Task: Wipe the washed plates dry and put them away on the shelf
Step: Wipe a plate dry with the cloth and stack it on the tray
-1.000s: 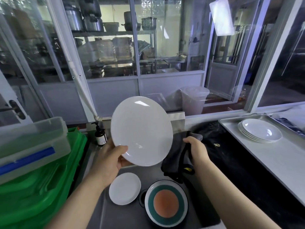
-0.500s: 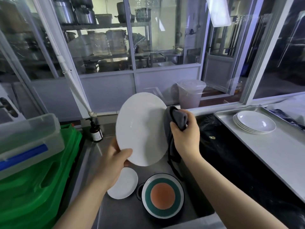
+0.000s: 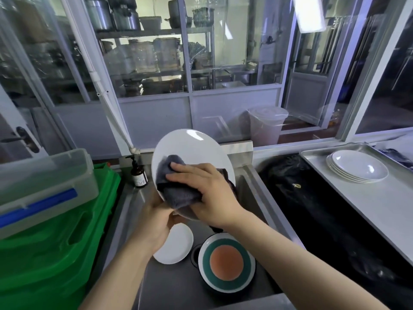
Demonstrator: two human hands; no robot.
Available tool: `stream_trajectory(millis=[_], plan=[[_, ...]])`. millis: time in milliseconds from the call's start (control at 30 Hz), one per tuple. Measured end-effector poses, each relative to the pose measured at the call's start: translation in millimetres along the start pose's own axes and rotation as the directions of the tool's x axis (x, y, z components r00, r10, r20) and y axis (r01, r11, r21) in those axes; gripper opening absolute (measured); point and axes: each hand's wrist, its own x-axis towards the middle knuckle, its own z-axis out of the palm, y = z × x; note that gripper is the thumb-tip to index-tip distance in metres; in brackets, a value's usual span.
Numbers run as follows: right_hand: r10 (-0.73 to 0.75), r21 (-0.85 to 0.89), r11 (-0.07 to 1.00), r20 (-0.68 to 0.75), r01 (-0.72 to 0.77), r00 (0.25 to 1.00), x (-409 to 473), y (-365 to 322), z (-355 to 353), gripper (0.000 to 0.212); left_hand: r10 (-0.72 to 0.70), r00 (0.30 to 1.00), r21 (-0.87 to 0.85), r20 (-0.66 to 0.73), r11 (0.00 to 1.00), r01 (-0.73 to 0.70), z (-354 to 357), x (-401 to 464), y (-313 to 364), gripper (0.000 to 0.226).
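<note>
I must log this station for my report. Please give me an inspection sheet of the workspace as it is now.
Surface: steel sink; steel counter at right.
Job's things: large white plate held tilted above the sink; grey cloth pressed on its face; small white plate and green-and-orange plate lying in the sink; stack of white plates on the counter.
Clutter: pump bottle; green crates with a clear lidded box on top; black bag.
Hands: left hand grips the large plate's lower edge; right hand presses the cloth, fingers spread.
Cables: nothing seen.
Surroundings: glass partition; pots on shelves behind it.
</note>
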Motion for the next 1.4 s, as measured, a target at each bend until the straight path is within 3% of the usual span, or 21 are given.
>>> stream_trajectory(millis=[167,367,467,667,833,1000,1100,1167,1267,1400], plan=[[0.052,-0.106,0.994,0.171,-0.034,0.984,-12.5,3.5,7.3,0.063,-0.02,0.998,-0.09,0.055,0.996,0.025,-7.3,-5.7,-6.4,0.054],[0.065,-0.194,0.981,0.237,-0.019,0.969,-26.0,4.7,3.7,0.045,-0.08,0.973,-0.298,0.218,0.944,0.144,-15.5,-13.5,-17.7,0.036],[0.04,-0.235,0.972,0.277,0.028,0.96,-33.6,4.3,1.3,0.043,-0.161,0.976,-0.37,0.144,0.906,0.204,-12.2,-14.9,-26.4,0.052],[0.005,-0.271,0.96,0.271,0.072,0.962,-60.9,16.6,-3.0,0.043,-0.283,0.954,-0.391,-0.098,0.893,0.224,-6.3,-13.4,-50.3,0.04],[0.192,-0.282,0.954,0.322,-0.099,0.927,-98.3,45.9,-20.1,0.055,-0.28,0.944,-0.271,-0.173,0.935,0.228,-1.8,-15.3,-71.6,0.04],[0.407,-0.317,0.886,0.187,-0.338,0.894,-154.1,73.4,-31.4,0.043,-0.233,0.941,-0.189,-0.245,0.964,0.189,-2.3,-23.2,-99.4,0.04],[0.552,-0.391,0.794,0.147,-0.465,0.821,-195.2,93.6,-43.7,0.044,-0.286,0.922,-0.214,-0.261,0.948,0.234,-6.7,-24.3,-113.3,0.045],[0.657,-0.495,0.703,0.18,-0.51,0.732,-225.7,105.7,-52.7,0.054,-0.303,0.921,-0.222,-0.244,0.942,0.251,-6.5,-24.0,-119.9,0.045],[0.766,-0.615,0.589,0.215,-0.525,0.606,-267.7,119.1,-61.7,0.072,-0.304,0.924,-0.225,-0.23,0.941,0.253,3.3,-22.4,-128.1,0.048],[0.822,-0.662,0.538,0.275,-0.523,0.498,-309.0,132.9,-62.7,0.068,-0.332,0.92,-0.235,-0.21,0.93,0.282,24.7,-23.5,-140.9,0.047]])
